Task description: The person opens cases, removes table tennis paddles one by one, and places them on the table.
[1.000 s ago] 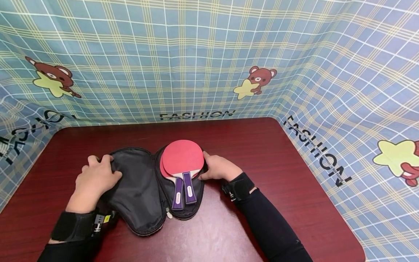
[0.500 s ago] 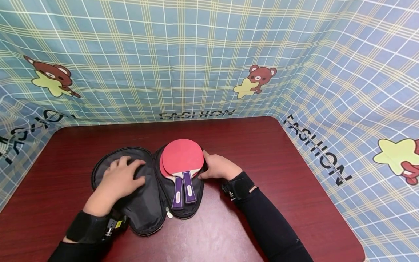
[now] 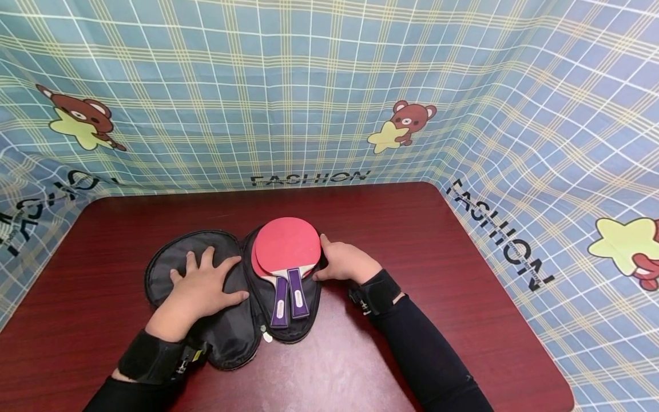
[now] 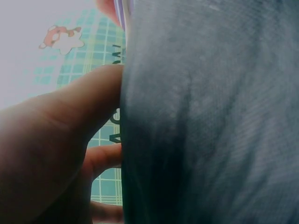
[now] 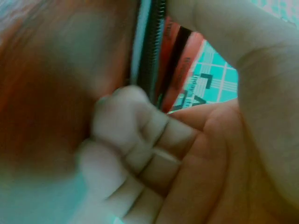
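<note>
- Left hand [image 3: 198,289]: fingers spread apart, gripping nothing, over the lining of the unfolded black case [image 3: 234,337]; fingertip contact cannot be confirmed.
- Right hand [image 3: 347,262]: fingers curled against the zippered rim of the case, thumb also at that rim; edge gripped.
- Upper paddle [image 3: 288,246]: red face up, between the two hands, just beside the right fingertips, lying in the case half nearer them.
- Lower paddle [image 3: 280,303]: mostly covered by the upper one, on the side toward the left fingers; both purple handles point toward the person.
- Zipper pull [image 3: 267,337]: nearer the person than the left thumb.
- Table [image 3: 360,355]: dark red, beneath case and fingers.
</note>
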`<state>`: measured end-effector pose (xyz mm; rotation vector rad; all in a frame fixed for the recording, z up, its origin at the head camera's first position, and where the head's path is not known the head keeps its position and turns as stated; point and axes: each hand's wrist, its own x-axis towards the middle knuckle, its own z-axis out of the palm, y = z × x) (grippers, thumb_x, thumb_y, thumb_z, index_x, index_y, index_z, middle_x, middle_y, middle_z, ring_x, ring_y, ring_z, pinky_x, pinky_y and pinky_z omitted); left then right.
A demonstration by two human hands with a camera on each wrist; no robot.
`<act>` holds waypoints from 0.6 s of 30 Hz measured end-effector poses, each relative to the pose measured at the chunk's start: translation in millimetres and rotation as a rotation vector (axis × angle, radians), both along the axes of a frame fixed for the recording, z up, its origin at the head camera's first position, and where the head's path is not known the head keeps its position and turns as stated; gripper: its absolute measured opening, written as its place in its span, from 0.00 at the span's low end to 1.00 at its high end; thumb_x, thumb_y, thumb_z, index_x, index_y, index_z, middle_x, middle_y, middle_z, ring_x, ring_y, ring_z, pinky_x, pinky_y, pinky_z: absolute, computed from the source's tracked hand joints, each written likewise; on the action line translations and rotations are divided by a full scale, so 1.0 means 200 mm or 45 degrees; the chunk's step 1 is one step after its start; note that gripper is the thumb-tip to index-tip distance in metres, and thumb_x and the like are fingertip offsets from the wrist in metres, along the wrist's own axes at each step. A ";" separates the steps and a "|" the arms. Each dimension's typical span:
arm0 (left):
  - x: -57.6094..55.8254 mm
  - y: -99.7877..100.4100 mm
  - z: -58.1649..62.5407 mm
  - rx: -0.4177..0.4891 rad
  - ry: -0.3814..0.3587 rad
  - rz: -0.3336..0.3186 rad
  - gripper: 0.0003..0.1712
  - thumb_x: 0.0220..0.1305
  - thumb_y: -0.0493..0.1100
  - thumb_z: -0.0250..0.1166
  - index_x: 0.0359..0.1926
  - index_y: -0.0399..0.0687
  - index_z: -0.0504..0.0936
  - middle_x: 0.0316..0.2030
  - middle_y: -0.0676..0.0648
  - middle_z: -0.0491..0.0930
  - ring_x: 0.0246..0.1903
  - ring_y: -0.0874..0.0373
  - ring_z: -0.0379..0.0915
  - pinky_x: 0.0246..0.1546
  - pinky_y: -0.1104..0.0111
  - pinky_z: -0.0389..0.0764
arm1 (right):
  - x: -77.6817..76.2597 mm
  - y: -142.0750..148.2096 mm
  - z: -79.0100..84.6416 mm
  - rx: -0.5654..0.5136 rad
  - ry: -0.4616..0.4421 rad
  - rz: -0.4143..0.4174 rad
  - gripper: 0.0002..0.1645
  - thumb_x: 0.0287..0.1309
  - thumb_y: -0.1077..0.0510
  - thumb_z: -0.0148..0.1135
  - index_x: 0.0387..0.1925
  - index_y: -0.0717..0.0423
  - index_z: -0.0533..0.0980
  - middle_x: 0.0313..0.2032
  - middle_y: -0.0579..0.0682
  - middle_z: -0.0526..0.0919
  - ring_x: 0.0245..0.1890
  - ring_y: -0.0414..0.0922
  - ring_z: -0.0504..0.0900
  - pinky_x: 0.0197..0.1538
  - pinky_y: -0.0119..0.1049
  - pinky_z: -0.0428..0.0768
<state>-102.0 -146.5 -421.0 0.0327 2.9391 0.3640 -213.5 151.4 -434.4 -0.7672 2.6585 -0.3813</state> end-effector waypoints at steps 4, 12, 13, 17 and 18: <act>0.00 0.01 0.00 -0.010 -0.003 0.006 0.50 0.52 0.68 0.71 0.72 0.55 0.67 0.72 0.24 0.47 0.67 0.12 0.37 0.53 0.16 0.44 | 0.03 0.00 0.05 0.047 0.083 0.003 0.57 0.56 0.49 0.70 0.78 0.60 0.49 0.55 0.57 0.83 0.50 0.48 0.83 0.55 0.43 0.79; 0.00 0.00 -0.01 -0.017 0.006 0.011 0.50 0.52 0.68 0.71 0.71 0.55 0.68 0.72 0.24 0.47 0.67 0.12 0.37 0.52 0.16 0.44 | 0.14 -0.11 0.12 0.048 0.295 0.020 0.39 0.62 0.51 0.61 0.71 0.60 0.63 0.25 0.48 0.80 0.24 0.45 0.79 0.34 0.41 0.78; 0.00 0.00 -0.01 -0.019 0.007 0.011 0.49 0.52 0.68 0.71 0.71 0.55 0.68 0.71 0.24 0.47 0.67 0.12 0.37 0.52 0.16 0.45 | 0.15 -0.12 0.11 0.051 0.309 0.027 0.38 0.62 0.49 0.60 0.69 0.60 0.64 0.23 0.48 0.79 0.24 0.45 0.79 0.34 0.42 0.79; 0.00 0.01 0.00 -0.029 -0.001 0.008 0.49 0.52 0.68 0.71 0.71 0.55 0.68 0.72 0.24 0.47 0.67 0.12 0.37 0.53 0.17 0.45 | 0.18 -0.16 0.06 0.077 0.372 0.031 0.35 0.64 0.47 0.58 0.67 0.60 0.67 0.27 0.49 0.82 0.27 0.46 0.83 0.35 0.43 0.82; 0.00 0.01 -0.01 -0.031 -0.004 0.007 0.49 0.52 0.69 0.71 0.72 0.56 0.68 0.72 0.24 0.47 0.67 0.12 0.37 0.53 0.17 0.45 | 0.19 -0.17 0.05 0.082 0.381 0.029 0.34 0.65 0.47 0.57 0.67 0.60 0.67 0.27 0.50 0.83 0.27 0.46 0.84 0.34 0.43 0.83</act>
